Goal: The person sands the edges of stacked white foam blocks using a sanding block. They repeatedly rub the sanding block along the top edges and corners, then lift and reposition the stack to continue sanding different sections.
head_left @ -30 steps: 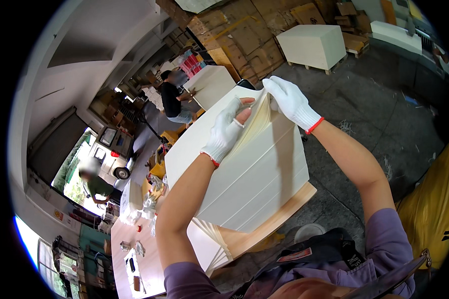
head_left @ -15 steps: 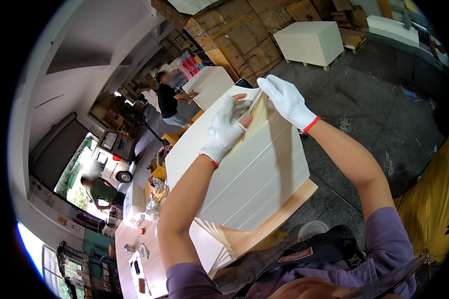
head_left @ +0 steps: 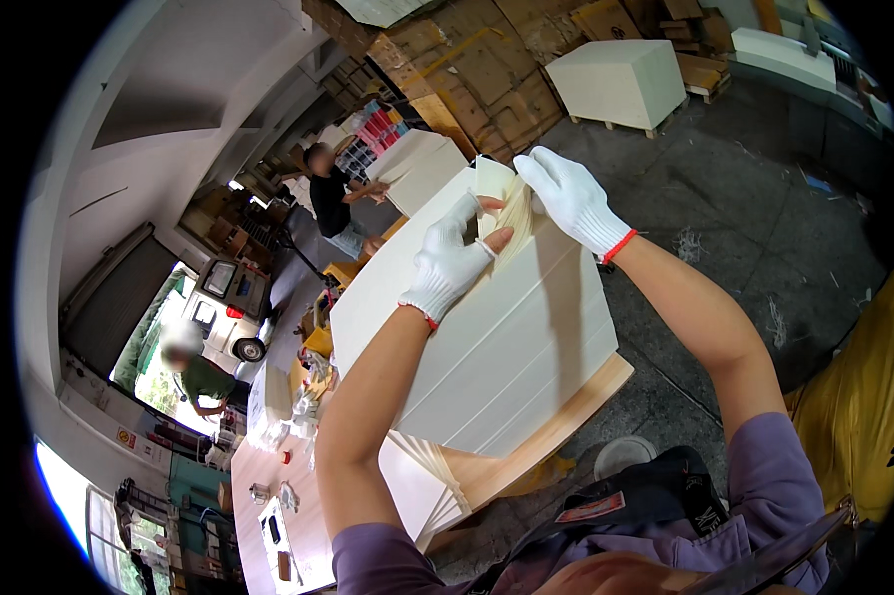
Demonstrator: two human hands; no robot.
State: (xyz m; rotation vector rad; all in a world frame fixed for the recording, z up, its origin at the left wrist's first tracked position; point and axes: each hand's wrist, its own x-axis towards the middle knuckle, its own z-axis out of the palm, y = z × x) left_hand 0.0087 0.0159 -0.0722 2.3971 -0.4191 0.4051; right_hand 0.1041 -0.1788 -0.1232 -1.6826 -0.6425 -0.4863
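Note:
A tall stack of white paper sheets stands in front of me, with fine lines dividing its side into layers. At its far corner several cream-edged sheets are bent up and fanned apart. My left hand, in a white glove with bare thumb and fingertip, is closed on these lifted sheets. On the other side of the fan, my gloved right hand pinches the corner of the sheets, its fingertips partly hidden.
A wooden board lies under the stack. Fanned sheets and a pale table are at lower left. Two people work at left, one beside another paper stack. A palletised stack stands far right; yellow cloth hangs nearer.
The corner sheets have bent up further, and a flap now stands over my left fingers. My left fingers have curled in; the right hand has barely moved.

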